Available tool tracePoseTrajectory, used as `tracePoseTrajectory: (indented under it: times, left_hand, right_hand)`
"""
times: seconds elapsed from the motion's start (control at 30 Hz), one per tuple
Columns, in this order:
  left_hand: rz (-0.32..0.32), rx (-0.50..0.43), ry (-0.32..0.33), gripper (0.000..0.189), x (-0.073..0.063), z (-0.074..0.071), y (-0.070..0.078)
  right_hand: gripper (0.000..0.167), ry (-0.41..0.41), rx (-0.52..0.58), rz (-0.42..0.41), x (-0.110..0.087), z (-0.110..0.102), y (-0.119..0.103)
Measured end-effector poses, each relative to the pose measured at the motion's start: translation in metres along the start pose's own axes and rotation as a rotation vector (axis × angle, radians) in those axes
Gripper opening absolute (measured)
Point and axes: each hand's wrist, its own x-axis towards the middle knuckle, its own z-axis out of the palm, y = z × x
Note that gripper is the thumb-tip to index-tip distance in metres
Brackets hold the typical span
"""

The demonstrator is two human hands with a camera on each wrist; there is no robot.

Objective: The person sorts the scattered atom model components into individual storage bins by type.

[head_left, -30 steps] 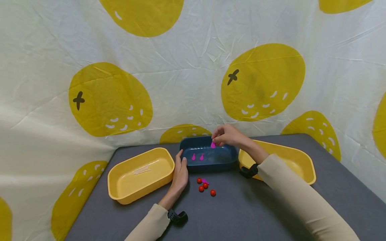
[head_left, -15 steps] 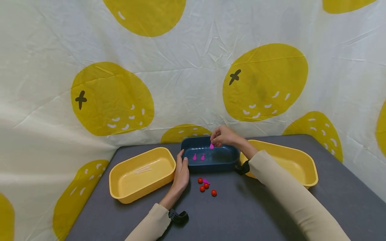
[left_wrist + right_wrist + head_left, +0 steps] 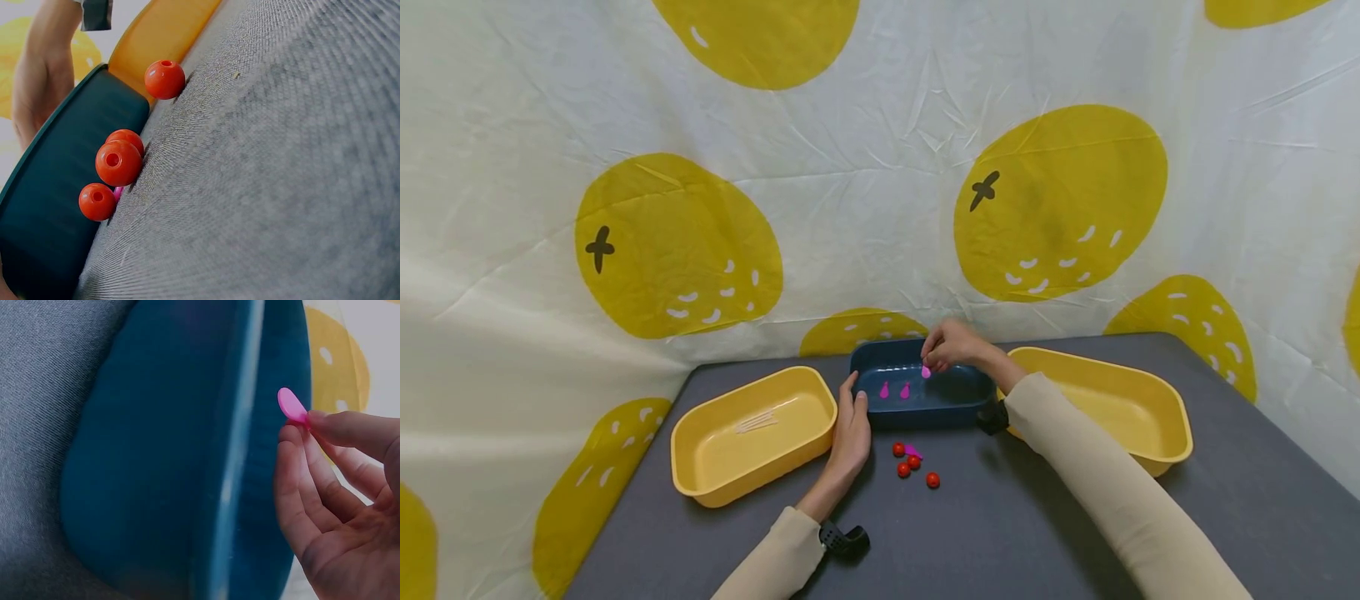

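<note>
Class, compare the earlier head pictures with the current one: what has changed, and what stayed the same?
The right hand, pinching a pink piece, moved slightly down and leftward in the head view, over the blue tray, nearer the two pink pieces inside; nothing was released. The left hand, red beads and yellow trays stayed put.

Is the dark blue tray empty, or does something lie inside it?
Not empty: the head view shows two pink pieces inside the dark blue tray, and the right hand pinches a third piece.

Head view faces forward and down toward twelve o'clock from well back; both wrist views share the blue tray (image 3: 925, 419) at close range.
</note>
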Motion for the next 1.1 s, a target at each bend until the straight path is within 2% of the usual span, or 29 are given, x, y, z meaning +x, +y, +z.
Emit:
tracePoseTrajectory:
  times: [0.33,0.53,0.77,1.1]
  left_hand:
    - [-0.004,0.006,-0.005,0.056,0.001,0.000,-0.001]
    - [0.001,0.000,0.000,0.055,0.001,0.000,-0.001]
    - [0.049,-0.008,0.016,0.051,0.001,0.002,-0.001]
    - [0.034,0.003,0.014,0.053,0.001,0.002,-0.003]
  right_hand:
    - [0.017,-0.033,0.033,0.021,0.005,0.010,0.005]
    - [0.011,-0.020,-0.017,0.031,0.007,0.016,0.011]
    - [0.010,-0.028,-0.031,0.090,0.008,0.023,0.018]
    - [0.009,-0.010,-0.080,0.095,0.011,0.028,0.028]
